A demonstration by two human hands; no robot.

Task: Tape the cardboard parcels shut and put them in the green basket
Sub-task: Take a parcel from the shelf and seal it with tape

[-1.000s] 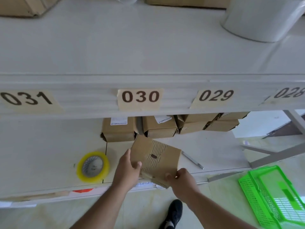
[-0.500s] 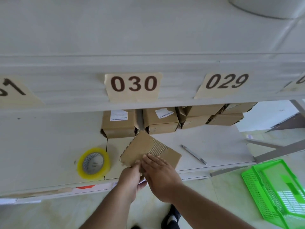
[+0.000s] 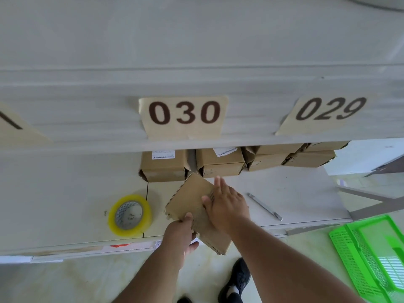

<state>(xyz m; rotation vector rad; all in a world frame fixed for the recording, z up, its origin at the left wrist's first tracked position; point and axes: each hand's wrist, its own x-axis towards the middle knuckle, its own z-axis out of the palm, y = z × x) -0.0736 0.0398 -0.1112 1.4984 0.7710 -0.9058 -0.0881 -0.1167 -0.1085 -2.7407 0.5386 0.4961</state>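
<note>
Head view: cardboard parcel (image 3: 192,200) lies diagonal on worktop (image 3: 295,193), near corner overhanging the edge. Left hand (image 3: 180,239) pinches its near-left edge; right hand (image 3: 226,206) fingers straight, pressing flat. Tape roll (image 3: 130,215) left of fingers.

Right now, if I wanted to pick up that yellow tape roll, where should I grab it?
Probably by its ring wall. The tape roll lies flat on the shelf with its hole facing up, so come from above, put your fingers into the hole and your thumb on the outer yellow rim, then pinch. It sits apart from the cardboard parcel, so its near and left sides are free to reach.
</note>
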